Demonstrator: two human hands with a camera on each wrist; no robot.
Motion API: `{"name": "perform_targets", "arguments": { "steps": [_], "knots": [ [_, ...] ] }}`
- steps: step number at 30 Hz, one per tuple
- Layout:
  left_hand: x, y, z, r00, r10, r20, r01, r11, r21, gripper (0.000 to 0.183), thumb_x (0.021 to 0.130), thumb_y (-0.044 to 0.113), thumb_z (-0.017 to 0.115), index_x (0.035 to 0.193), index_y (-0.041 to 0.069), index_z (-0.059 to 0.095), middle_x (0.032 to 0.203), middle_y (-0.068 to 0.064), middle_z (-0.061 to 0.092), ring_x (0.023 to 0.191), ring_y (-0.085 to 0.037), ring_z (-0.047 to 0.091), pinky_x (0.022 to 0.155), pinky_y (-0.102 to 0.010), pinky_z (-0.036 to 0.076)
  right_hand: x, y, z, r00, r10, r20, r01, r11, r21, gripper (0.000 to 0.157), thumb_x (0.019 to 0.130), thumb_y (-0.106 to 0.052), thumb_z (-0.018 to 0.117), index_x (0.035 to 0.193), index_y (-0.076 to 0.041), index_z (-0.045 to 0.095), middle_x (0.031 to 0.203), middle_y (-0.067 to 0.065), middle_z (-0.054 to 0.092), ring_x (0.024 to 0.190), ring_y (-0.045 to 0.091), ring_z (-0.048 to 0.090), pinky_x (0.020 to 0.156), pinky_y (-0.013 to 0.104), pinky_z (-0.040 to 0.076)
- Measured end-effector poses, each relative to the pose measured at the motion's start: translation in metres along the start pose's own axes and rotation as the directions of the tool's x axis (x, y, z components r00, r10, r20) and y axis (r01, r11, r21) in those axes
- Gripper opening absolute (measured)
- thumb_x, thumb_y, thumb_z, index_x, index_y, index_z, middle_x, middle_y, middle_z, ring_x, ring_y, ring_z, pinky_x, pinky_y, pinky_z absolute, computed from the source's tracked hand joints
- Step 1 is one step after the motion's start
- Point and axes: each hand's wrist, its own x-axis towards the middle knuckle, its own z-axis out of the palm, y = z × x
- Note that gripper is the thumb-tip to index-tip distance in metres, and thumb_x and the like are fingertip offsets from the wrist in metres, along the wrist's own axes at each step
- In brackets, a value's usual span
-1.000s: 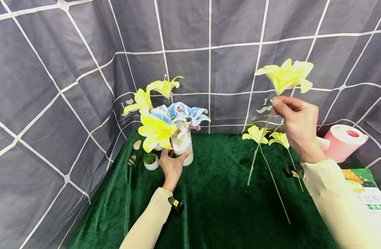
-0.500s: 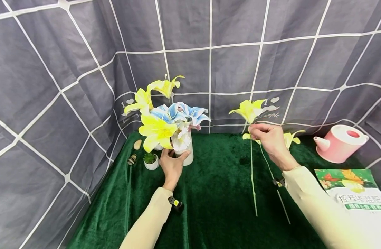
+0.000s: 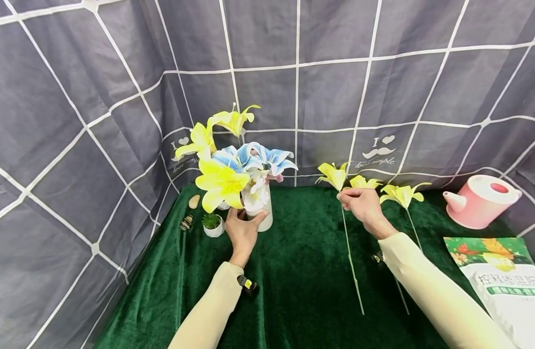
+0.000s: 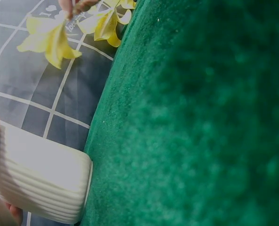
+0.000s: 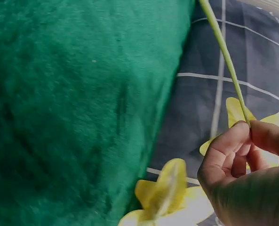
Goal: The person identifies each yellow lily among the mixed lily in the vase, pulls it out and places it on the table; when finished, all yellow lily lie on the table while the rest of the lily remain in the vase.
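My left hand (image 3: 243, 232) grips the white ribbed vase (image 3: 265, 220), fingers and thumb around its side. The vase (image 4: 40, 174) also shows large in the left wrist view. It holds yellow lilies (image 3: 222, 184), blue lilies (image 3: 273, 160) and a white flower (image 3: 255, 195). To the right, my right hand (image 3: 364, 206) pinches a single yellow lily (image 3: 334, 175) just under its bloom. In the right wrist view the thin green stem (image 5: 226, 56) runs up from between thumb and forefinger. Two other yellow lilies (image 3: 402, 194) lie behind and beside that hand, one partly hidden by it.
Left of the vase are a small potted succulent (image 3: 212, 225), a striped stone (image 3: 186, 223) and a tan stone (image 3: 194, 201). At right stand a pink watering can (image 3: 474, 206) and a printed bag (image 3: 496, 276). A grey gridded curtain (image 3: 328, 97) backs the green cloth (image 3: 302, 271).
My right hand has carried the yellow lily left and down from its raised place at the right; its stem now hangs low over the cloth. The left hand has stayed on the vase.
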Motion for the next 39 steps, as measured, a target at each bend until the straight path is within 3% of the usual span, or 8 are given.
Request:
{"name": "perform_targets", "arguments": {
  "steps": [9, 16, 26, 34, 39],
  "knots": [
    [0.0, 0.0, 0.001, 1.0, -0.018, 0.023, 0.018, 1.0, -0.021, 0.072, 0.067, 0.035, 0.095, 0.131, 0.027, 0.063, 0.13, -0.001, 0.063, 0.121, -0.025, 0.065, 0.101, -0.044, 0.057, 0.006, 0.015, 0.009, 0.998, 0.058, 0.037, -0.055, 0.997, -0.061, 0.025, 0.093, -0.019, 0.071, 0.108, 0.001, 0.075, 0.061, -0.017, 0.063, 0.061, -0.001, 0.061, 0.062, 0.015, 0.05],
    [0.001, 0.002, 0.0, 0.999, -0.023, 0.023, 0.024, 1.0, -0.008, 0.073, 0.067, 0.036, 0.095, 0.132, 0.028, 0.062, 0.131, -0.001, 0.062, 0.121, -0.025, 0.065, 0.101, -0.044, 0.056, 0.006, 0.021, 0.012, 0.996, 0.083, 0.043, -0.076, 0.986, -0.147, 0.025, 0.094, -0.023, 0.069, 0.108, -0.003, 0.077, 0.071, -0.001, 0.073, 0.062, 0.004, 0.062, 0.063, 0.019, 0.05],
    [0.001, 0.002, 0.0, 1.0, -0.007, 0.015, 0.007, 1.0, -0.006, 0.073, 0.066, 0.034, 0.095, 0.131, 0.027, 0.064, 0.131, -0.002, 0.063, 0.12, -0.026, 0.066, 0.101, -0.044, 0.057, 0.005, 0.028, 0.013, 0.989, 0.118, 0.085, -0.098, 0.973, -0.208, 0.027, 0.095, -0.023, 0.068, 0.109, -0.002, 0.077, 0.069, -0.003, 0.073, 0.063, 0.004, 0.062, 0.064, 0.021, 0.049],
    [0.001, 0.002, -0.001, 1.0, -0.008, 0.017, 0.009, 1.0, -0.001, 0.072, 0.067, 0.034, 0.095, 0.131, 0.026, 0.063, 0.131, -0.001, 0.063, 0.12, -0.025, 0.066, 0.101, -0.043, 0.057, 0.005, 0.032, 0.014, 0.986, 0.131, 0.108, -0.109, 0.975, -0.193, 0.027, 0.094, -0.021, 0.069, 0.108, 0.0, 0.077, 0.08, 0.004, 0.079, 0.064, 0.0, 0.065, 0.064, 0.017, 0.053],
    [0.0, 0.0, -0.001, 1.0, -0.008, 0.012, 0.008, 1.0, -0.002, 0.072, 0.067, 0.034, 0.095, 0.131, 0.025, 0.063, 0.13, -0.002, 0.063, 0.119, -0.025, 0.066, 0.101, -0.044, 0.057, 0.005, 0.032, 0.015, 0.983, 0.146, 0.106, -0.123, 0.972, -0.198, 0.028, 0.093, -0.024, 0.071, 0.108, -0.002, 0.077, 0.074, -0.002, 0.076, 0.064, 0.0, 0.064, 0.065, 0.018, 0.051]
  ]
}}
